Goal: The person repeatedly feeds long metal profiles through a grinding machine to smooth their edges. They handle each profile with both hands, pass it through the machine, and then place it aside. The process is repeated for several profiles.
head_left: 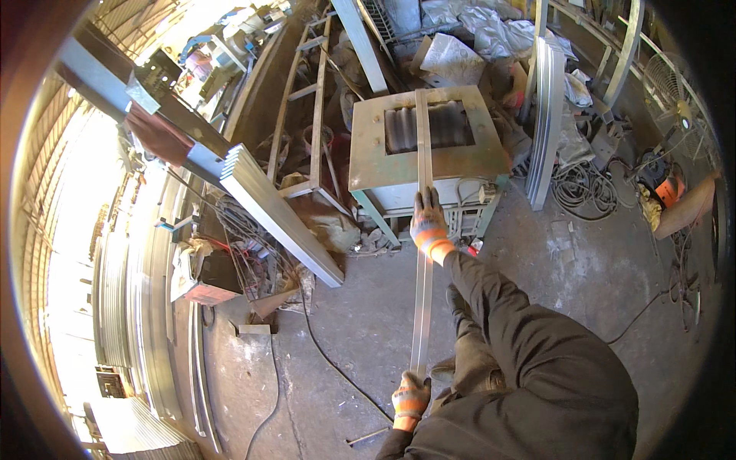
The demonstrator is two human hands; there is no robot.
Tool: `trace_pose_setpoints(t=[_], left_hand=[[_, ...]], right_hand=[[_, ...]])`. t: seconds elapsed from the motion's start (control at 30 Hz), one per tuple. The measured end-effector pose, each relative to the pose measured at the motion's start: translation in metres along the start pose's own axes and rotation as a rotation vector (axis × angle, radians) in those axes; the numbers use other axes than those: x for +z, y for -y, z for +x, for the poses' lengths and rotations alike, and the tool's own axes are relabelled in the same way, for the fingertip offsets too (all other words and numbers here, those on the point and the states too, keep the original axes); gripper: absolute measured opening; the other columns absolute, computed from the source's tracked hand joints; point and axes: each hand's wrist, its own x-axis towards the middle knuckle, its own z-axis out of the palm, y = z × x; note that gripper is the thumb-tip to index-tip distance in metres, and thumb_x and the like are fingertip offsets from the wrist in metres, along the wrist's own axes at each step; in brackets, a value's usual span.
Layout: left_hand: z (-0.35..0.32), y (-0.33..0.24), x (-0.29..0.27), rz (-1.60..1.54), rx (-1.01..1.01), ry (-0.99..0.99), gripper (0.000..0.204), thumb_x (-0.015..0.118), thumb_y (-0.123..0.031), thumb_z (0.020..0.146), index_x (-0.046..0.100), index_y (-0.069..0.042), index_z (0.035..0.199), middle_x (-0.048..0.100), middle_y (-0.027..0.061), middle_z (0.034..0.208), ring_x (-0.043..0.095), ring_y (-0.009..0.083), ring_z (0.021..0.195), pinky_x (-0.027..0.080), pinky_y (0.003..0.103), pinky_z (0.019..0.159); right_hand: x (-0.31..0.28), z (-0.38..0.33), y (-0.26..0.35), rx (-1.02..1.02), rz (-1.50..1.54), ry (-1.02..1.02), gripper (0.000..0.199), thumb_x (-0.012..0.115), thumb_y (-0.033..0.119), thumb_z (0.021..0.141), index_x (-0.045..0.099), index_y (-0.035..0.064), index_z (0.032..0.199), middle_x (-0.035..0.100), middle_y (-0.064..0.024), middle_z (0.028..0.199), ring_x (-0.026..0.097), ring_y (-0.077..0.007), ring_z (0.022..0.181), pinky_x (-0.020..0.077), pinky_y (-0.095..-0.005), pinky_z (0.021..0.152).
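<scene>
A long, narrow metal bar runs from the top of a worn greenish metal stand toward my body. Its far part lies across the stand's rectangular opening. Around the near end of the bar, my left hand is closed, in a grey and orange glove. Farther along, just short of the stand's front edge, my right hand holds the bar from above, its gloved fingers stretched along it. The undersides of both grips are hidden.
Bundled metal profiles lean at the left, with another upright bundle at the right. Coiled cable lies on the floor beside an orange machine. A black cable crosses the floor near my left hand. A fan stands far right.
</scene>
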Motion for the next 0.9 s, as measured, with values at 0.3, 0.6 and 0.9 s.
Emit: trace_pose_setpoints(t=[0.3,0.6,0.9], left_hand=[[-0.123,0.137,0.000,-0.190,-0.089,0.206,0.081,0.095,-0.051,0.088,0.059,-0.006,0.144,0.080,0.0211,0.121,0.079,0.0439,0.110,0.062,0.054,0.094],[-0.035,0.120,-0.097,-1.090,-0.291,0.706,0.068,0.098,-0.017,0.093,0.068,0.006,0.149,0.078,0.0101,0.140,0.076,0.0235,0.125,0.059,0.036,0.115],[0.147,-0.100,-0.105,0.081,0.072,-0.087,0.066,0.093,-0.059,0.089,0.068,-0.002,0.109,0.081,0.0223,0.094,0.079,0.0476,0.085,0.062,0.056,0.073]], right_hand=[[-0.014,-0.161,0.036,0.113,0.484,-0.020,0.095,0.072,0.013,0.093,0.036,0.0186,0.181,0.024,-0.0178,0.190,0.038,-0.0489,0.166,0.0451,-0.0531,0.131],[-0.035,-0.106,0.003,0.153,1.776,-0.172,0.090,0.081,0.000,0.094,0.047,0.0091,0.176,0.041,-0.0135,0.186,0.038,-0.0246,0.169,0.0339,-0.0359,0.134],[0.016,0.149,-0.039,0.034,0.294,-0.282,0.097,0.080,0.043,0.096,0.044,-0.0047,0.172,0.036,-0.0354,0.179,0.034,-0.0563,0.166,0.0309,-0.0618,0.137]])
